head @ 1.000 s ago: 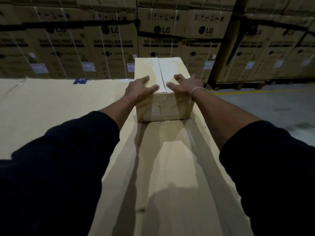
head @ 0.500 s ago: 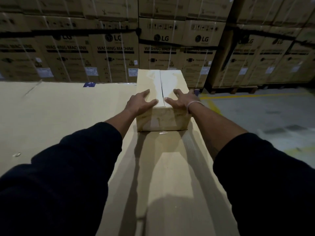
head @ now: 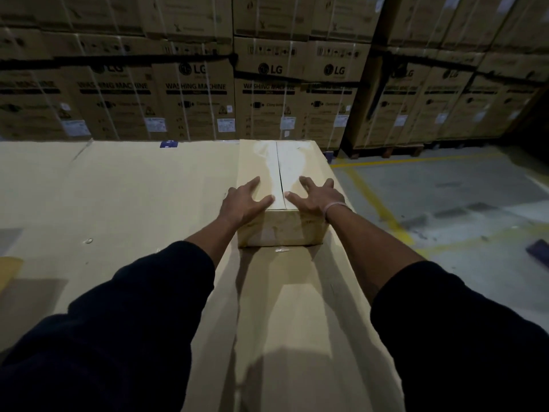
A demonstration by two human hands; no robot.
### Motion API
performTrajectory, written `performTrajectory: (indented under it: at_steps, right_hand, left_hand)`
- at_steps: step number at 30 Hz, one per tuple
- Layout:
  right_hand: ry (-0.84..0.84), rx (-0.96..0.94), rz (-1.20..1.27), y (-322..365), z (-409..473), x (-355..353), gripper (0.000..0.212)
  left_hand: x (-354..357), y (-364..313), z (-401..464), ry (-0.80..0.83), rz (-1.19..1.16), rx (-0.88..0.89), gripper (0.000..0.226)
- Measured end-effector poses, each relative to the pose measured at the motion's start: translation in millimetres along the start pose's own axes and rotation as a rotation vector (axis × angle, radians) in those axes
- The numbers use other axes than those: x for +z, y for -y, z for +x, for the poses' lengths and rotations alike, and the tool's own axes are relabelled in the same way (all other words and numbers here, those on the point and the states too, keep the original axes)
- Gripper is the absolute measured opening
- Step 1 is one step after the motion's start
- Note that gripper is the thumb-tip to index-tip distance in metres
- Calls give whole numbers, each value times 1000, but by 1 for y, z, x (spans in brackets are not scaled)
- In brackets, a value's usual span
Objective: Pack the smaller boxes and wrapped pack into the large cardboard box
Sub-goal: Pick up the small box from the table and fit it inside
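Compared with the picture from half a second ago, the small box [head: 280, 185] sits lower in the view and more of the stacked cartons [head: 196, 93] behind it is visible, so the camera has tilted up a little. The two hands have kept almost the same place on the box. The grey floor [head: 445, 203] on the right with its yellow line [head: 383, 209] shows wider now, and a dark flat object [head: 539, 252] has come into view at the right edge.

The left hand [head: 242, 203] lies flat with fingers spread wide on the near left part of the box top. The right hand [head: 316, 197] lies flat and spread in the same way on the near right part, with a pale band [head: 335, 207] around its wrist. Neither hand grips anything; both only press on the lid.

The small box is closed, and its two top flaps meet in a seam [head: 279, 173] covered by shiny tape. What is inside cannot be seen. It stands on a long cardboard surface [head: 285, 307], at its far end. Beside it on the left spreads a wide flat cardboard sheet [head: 118, 197]. The stacked cartons are printed "LG" and "WASHING MACHINE" and are all closed.
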State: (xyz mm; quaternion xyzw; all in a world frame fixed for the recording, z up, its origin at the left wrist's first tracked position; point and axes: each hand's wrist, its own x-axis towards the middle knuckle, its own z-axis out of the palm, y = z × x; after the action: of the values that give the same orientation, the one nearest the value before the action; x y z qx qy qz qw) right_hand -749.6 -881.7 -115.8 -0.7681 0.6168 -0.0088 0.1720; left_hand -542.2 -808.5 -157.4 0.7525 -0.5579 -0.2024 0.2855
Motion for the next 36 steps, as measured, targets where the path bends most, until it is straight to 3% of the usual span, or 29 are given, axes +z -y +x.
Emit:
performTrajectory:
  at_steps: [15,29,36]
  right_hand:
    - [17,-28,-12,5,-265,55,94]
    - [-62,-136,-15,-36,-511,102,91]
    - [-116,-170,47,-36,-572,116,94]
  left_hand:
    - [-35,19,-272,11,27,19,83]
    - [-34,0,-544,-56,24,-74,78]
    - [-35,-2,-608,-115,-105,-154,79]
